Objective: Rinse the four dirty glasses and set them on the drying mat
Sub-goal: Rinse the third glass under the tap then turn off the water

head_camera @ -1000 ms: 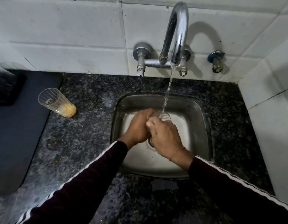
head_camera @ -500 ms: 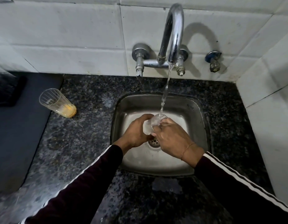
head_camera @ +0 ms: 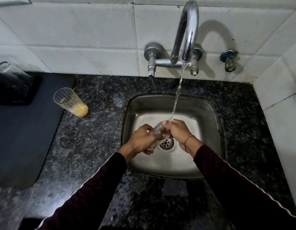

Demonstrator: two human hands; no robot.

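Note:
Over the steel sink [head_camera: 208, 113] my left hand [head_camera: 140, 140] and my right hand [head_camera: 177, 130] both grip a clear glass [head_camera: 158, 130], tilted with its top toward the tap [head_camera: 188, 30]. The running water lands on my right hand's fingers at the glass's upper end. A second ribbed glass [head_camera: 70, 102] with orange residue at its bottom stands on the counter left of the sink, at the edge of the dark drying mat [head_camera: 19, 138]. Another clear glass [head_camera: 4, 68] shows faintly at the far left, by the wall.
Black speckled granite counter [head_camera: 94, 146] surrounds the sink. White tiled walls [head_camera: 77, 30] close the back and right side. A small blue-capped valve [head_camera: 229, 58] sticks out right of the tap. A black object [head_camera: 13, 90] lies on the mat's far left.
The glass has tipped from upright under the stream to a slant between my hands. Both hands have shifted slightly lower in the sink. The view has tilted a little.

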